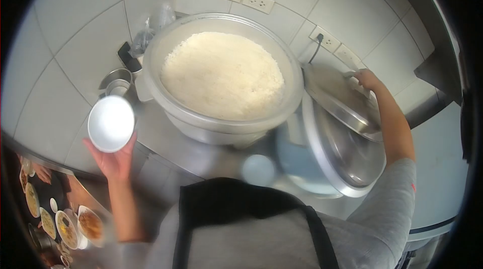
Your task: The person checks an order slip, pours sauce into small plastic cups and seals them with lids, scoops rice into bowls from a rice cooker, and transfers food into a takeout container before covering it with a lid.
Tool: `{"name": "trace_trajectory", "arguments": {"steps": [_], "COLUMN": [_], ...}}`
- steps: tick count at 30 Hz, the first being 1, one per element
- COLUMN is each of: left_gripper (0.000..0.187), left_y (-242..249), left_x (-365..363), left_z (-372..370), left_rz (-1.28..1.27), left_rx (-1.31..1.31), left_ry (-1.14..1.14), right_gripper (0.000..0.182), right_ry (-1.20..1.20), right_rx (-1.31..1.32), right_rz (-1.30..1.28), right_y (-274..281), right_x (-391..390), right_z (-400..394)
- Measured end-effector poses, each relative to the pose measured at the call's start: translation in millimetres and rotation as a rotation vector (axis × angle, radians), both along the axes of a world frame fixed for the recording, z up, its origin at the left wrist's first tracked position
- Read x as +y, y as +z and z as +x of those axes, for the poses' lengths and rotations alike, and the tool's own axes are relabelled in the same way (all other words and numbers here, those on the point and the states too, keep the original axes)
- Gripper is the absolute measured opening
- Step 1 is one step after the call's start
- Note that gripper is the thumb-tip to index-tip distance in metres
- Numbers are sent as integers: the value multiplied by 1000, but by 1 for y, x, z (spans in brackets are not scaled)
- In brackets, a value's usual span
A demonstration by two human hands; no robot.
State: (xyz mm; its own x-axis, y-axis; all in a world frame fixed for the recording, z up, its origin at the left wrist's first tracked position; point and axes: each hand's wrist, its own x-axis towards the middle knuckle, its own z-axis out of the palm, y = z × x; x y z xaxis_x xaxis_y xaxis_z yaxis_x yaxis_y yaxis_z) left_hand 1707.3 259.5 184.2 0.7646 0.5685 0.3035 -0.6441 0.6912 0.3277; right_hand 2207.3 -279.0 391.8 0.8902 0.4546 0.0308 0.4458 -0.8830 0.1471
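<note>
Head camera: pale, round rice-filled tub (224,125) sits between left hand (115,164), gripping white bowl (111,123), and right hand (369,79), clasping metal lid (334,95) (tilted).

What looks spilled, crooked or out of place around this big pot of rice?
I see no spill or damage. The metal lid slants over the covered pot, but the right hand is holding it. Mildly odd: what looks like a phone sits by the metal cups, close to the uncovered rice pot.

The left hand (117,164) is partly hidden by the bowl (111,123). The near-left dishes' (94,243) contents cannot be identified.
</note>
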Motion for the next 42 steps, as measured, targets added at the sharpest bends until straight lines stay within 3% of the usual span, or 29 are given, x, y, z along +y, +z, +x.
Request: {"name": "trace_trajectory", "arguments": {"steps": [2, 3, 4, 6, 8, 10, 12, 15, 18, 21, 24, 27, 29, 31, 34, 37, 42], "left_gripper": [70, 72, 73, 75, 82, 87, 90, 97, 100, 102, 104, 108, 109, 110, 111, 111, 106], "left_y": [23, 31, 38, 49, 63, 67, 58, 54, 54, 53, 56, 54, 55, 59, 62, 60, 64], "left_x": [7, 8, 11, 12, 1, -1, 6, 13, 15, 13, 14, 14, 14, 11, 9, 9, 8], "left_z": [24, 38, 55, 91, 119, 133, 143, 149, 156, 155, 151, 152, 155, 155, 152, 153, 158], "left_rz": [52, 74, 162, 337, 474, 544, 634, 671, 620, 603, 606, 622, 612, 576, 570, 621, 640], "left_rx": [44, 68, 97, 155, 178, 203, 234, 262, 172, 185, 172, 131, 104, 72, 79, 77, 65], "left_ry": [46, 67, 159, 341, 578, 704, 789, 796, 777, 767, 754, 741, 726, 699, 694, 718, 729], "right_gripper": [26, 25, 26, 28, 37, 44, 49, 49, 48, 39, 33, 29, 25, 20, 18, 17, 15], "right_ry": [283, -32, -36, -29, 204, 180, 245, 243, 512, 133, 191, 335, 310, 373, 219, 155, 329], "right_rx": [-328, -290, -290, -178, 6, 354, 388, 394, 234, 450, 588, 677, 394, -70, -254, -394, -421], "right_rz": [-431, -271, -308, -110, -90, 92, -252, -370, -283, -165, -404, -318, -380, -340, -520, -485, -469], "right_y": [6, 23, 39, 45, 41, 23, 11, 4, -23, -35, -47, -37, -12, -1, -37, -78, -88], "right_x": [3, 43, 84, 144, 215, 271, 317, 346, 344, 374, 389, 378, 380, 370, 370, 396, 400], "right_z": [16, -5, -35, -41, -67, -90, -88, -64, -16, -86, -97, -88, -68, -52, -4, -29, -69]}}
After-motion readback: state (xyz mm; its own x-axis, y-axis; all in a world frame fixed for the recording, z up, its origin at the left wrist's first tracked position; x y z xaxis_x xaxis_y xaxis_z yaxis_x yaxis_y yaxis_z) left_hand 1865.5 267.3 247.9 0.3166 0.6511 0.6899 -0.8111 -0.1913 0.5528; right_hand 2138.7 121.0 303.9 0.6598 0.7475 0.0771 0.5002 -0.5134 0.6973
